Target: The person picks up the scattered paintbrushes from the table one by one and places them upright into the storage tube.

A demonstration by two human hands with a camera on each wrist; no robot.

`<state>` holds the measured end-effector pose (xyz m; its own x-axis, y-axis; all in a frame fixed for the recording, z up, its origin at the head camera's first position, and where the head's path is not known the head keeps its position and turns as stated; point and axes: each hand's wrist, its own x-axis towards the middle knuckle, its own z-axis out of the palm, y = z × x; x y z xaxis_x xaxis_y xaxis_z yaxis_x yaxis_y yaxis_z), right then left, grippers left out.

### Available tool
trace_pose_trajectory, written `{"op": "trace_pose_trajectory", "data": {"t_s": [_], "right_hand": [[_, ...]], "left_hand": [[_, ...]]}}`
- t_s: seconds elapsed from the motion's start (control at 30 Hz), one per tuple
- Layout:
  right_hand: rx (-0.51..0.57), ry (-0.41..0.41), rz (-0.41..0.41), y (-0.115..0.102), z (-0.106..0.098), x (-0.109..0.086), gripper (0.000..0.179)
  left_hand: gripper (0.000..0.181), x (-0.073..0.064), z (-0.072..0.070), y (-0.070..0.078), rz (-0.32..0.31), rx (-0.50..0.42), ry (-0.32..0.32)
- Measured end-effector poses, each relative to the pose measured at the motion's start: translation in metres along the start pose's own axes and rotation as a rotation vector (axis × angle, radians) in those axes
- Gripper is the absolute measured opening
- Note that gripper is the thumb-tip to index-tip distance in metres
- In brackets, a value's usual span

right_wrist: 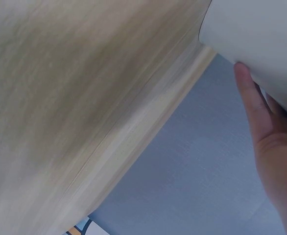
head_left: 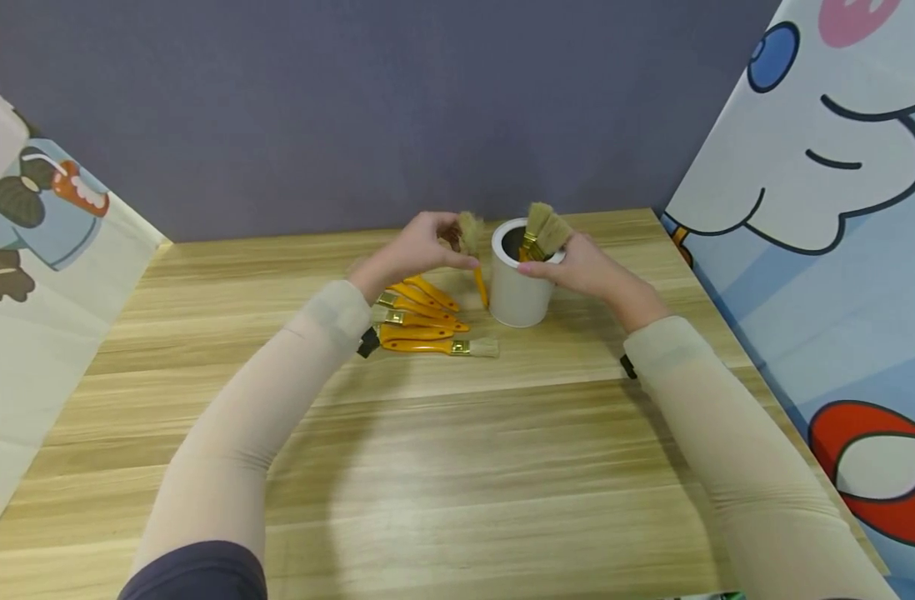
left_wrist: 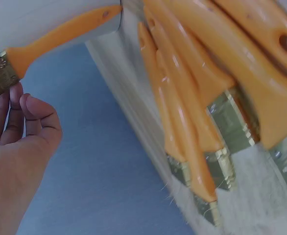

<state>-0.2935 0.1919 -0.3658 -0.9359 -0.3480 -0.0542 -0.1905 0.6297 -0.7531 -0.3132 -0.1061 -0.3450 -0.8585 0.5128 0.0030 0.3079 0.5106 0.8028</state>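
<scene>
Beside the can, my left hand point(head_left: 426, 246) pinches a paintbrush point(left_wrist: 65, 38) at its metal band, bristles up and orange handle pointing down. The handle overlaps the left side of a white can point(head_left: 519, 298) in the left wrist view. My right hand point(head_left: 588, 268) grips the can near its rim, thumb at the front and a finger point(right_wrist: 251, 95) along the outer wall. Several paintbrushes point(head_left: 552, 234) stand in the can, their pale bristles above the rim. Below my left hand lie several more orange-handled paintbrushes point(head_left: 418, 346), partly hidden by the wrist.
The wooden table point(head_left: 502, 475) meets a grey-blue wall point(head_left: 397, 108) just behind the can. Printed cartoon panels point(head_left: 862, 333) border the right and left sides.
</scene>
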Motion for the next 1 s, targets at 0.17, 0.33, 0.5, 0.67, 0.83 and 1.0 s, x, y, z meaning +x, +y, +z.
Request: {"op": "trace_pose_trajectory", "data": {"t_s": [0.17,0.33,0.5,0.67,0.83,1.0], "right_hand": [[0.006,-0.002,0.000,0.002,0.000,0.001,0.081],[0.012,-0.001,-0.009,0.005,0.000,0.002,0.080],[0.022,-0.001,-0.011,0.005,0.000,0.002,0.078],[0.014,-0.014,-0.003,0.003,0.001,0.001,0.077],[0.023,-0.013,-0.005,0.004,0.001,0.001,0.072],[0.046,-0.025,-0.004,0.003,-0.001,0.002,0.072]], "left_hand": [[0.033,-0.002,0.005,0.000,-0.003,0.000,0.026],[0.035,-0.002,0.000,0.011,0.029,-0.046,0.093],[0.038,-0.002,-0.010,0.027,0.005,-0.190,0.132],[0.037,-0.001,-0.018,0.045,0.017,-0.291,0.168],[0.032,0.003,-0.032,0.078,0.087,-0.305,0.222],[0.035,0.012,-0.039,0.105,0.111,-0.266,0.260]]}}
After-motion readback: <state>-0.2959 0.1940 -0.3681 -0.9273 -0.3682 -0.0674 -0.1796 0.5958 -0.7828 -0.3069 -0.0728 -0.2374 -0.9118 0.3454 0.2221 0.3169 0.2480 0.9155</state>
